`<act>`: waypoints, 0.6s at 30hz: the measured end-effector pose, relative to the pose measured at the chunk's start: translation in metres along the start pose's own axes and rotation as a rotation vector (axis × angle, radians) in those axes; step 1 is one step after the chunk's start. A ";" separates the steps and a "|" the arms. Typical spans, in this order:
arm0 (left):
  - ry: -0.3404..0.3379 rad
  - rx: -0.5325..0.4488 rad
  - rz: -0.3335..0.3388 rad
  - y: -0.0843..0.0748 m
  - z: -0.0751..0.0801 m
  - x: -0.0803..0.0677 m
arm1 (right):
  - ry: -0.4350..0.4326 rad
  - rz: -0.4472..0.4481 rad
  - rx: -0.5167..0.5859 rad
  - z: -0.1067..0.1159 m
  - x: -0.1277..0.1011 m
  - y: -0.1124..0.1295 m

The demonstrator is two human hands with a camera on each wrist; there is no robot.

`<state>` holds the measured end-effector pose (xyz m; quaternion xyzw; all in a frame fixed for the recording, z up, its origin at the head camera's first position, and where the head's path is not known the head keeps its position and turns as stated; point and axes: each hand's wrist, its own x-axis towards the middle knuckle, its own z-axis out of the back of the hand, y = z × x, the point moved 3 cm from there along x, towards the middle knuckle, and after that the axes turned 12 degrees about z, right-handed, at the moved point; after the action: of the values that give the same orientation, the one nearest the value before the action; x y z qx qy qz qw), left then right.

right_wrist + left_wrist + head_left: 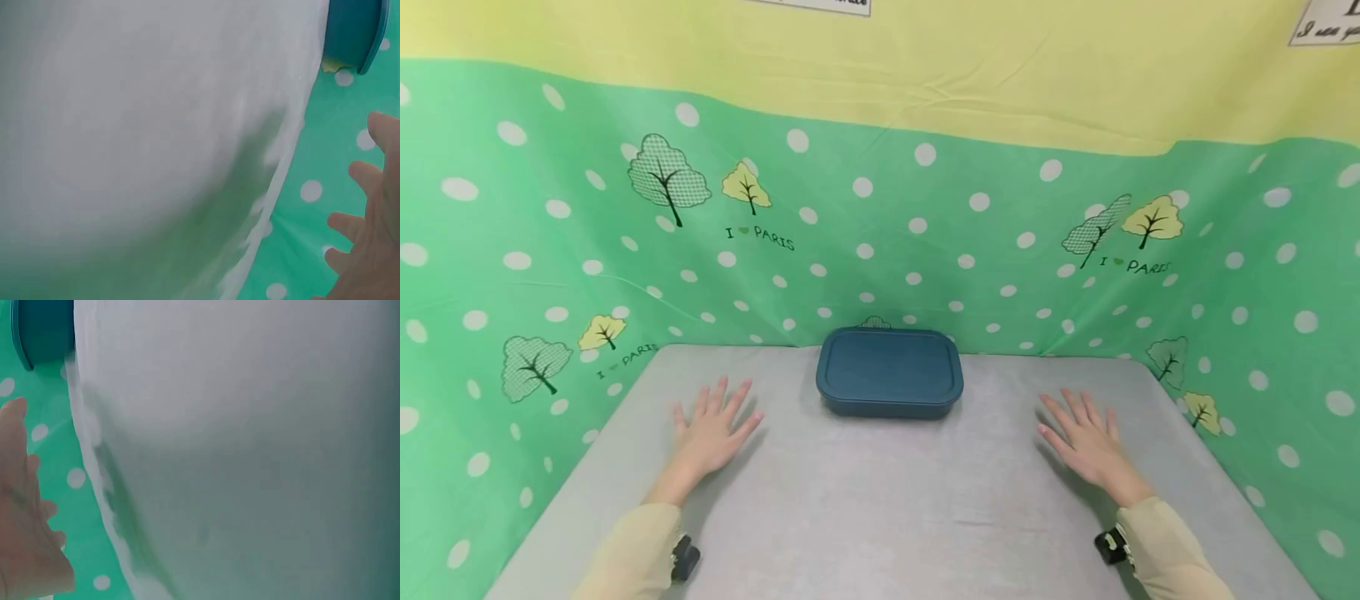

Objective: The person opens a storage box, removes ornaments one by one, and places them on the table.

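Note:
A blue rectangular box with a rounded lid [889,367], like a lunch box, stands at the far edge of the table, lid on. To its left, my left hand [709,433] is spread with straight fingers, palm down over the table, holding nothing. On the other side my right hand [1086,442] is spread the same way, apart from the box. The box's end [44,331] shows at the top of the left wrist view, beyond the left hand [25,512]. In the right wrist view, the right hand [372,212] has its fingers apart, below the box [353,31].
The grey tabletop [880,500] spreads between and around both hands. A green and yellow curtain [917,208] with white dots and printed trees hangs behind the table and along both sides. Each sleeve carries a small black wrist device [685,558].

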<state>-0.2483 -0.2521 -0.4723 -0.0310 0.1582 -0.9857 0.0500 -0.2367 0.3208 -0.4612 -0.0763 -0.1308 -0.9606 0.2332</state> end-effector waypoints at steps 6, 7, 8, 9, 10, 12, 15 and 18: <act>0.010 -0.040 -0.016 -0.025 -0.012 0.006 | -0.026 0.031 0.041 -0.003 0.015 0.013; 0.020 -0.045 -0.020 -0.029 -0.014 0.007 | -0.031 0.036 0.057 -0.004 0.018 0.017; 0.029 -0.053 -0.026 -0.034 -0.016 0.007 | -0.038 0.042 0.073 -0.005 0.021 0.020; 0.036 -0.062 -0.032 -0.039 -0.017 0.006 | -0.045 0.051 0.092 -0.006 0.025 0.024; 0.042 -0.072 -0.037 -0.044 -0.019 0.007 | -0.054 0.064 0.112 -0.007 0.028 0.028; 0.047 -0.089 -0.049 -0.052 -0.021 0.008 | -0.073 0.090 0.155 -0.010 0.035 0.035; 0.050 -0.124 -0.062 -0.065 -0.023 0.012 | -0.096 0.125 0.220 -0.013 0.046 0.045; 0.066 -0.172 -0.076 -0.077 -0.025 0.019 | -0.100 0.126 0.295 -0.018 0.056 0.052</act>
<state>-0.2758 -0.1741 -0.4707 -0.0088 0.2427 -0.9701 0.0047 -0.2626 0.2472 -0.4555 -0.0968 -0.2767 -0.9095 0.2948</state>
